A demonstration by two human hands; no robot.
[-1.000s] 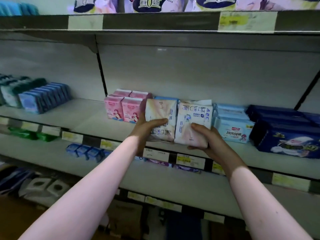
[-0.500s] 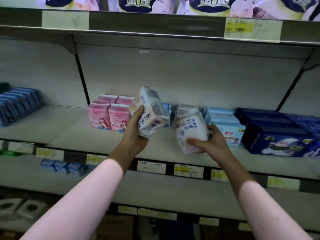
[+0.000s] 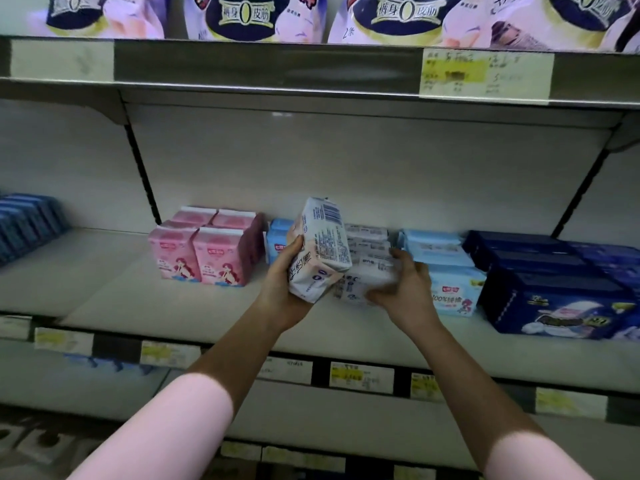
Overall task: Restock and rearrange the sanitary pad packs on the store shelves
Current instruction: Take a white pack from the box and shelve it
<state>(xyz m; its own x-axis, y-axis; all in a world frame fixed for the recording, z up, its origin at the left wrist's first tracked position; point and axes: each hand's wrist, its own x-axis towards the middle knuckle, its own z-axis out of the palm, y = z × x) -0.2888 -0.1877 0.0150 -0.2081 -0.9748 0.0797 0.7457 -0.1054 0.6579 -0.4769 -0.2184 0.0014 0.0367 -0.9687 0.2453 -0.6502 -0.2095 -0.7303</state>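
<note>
My left hand [image 3: 282,275] grips a white pad pack [image 3: 320,249], tilted, with its barcode end up, above the middle shelf [image 3: 114,292]. Just right of it my right hand [image 3: 403,278] holds a second white pad pack [image 3: 363,271], lying on the shelf between the light blue packs. The left-hand pack overlaps the front of the second one. Pink packs [image 3: 204,251] stand to the left, and light blue packs [image 3: 446,275] sit to the right.
Dark blue packs [image 3: 557,285] fill the right end of the shelf. Blue packs [image 3: 24,223] stand at the far left. The upper shelf [image 3: 266,64] carries large white and purple bags. Price tags line the shelf edges. A lower shelf runs below.
The right hand has pushed its pack back onto the shelf among the blue packs. The left hand has carried its pack right and turned it further. The view has moved closer.
</note>
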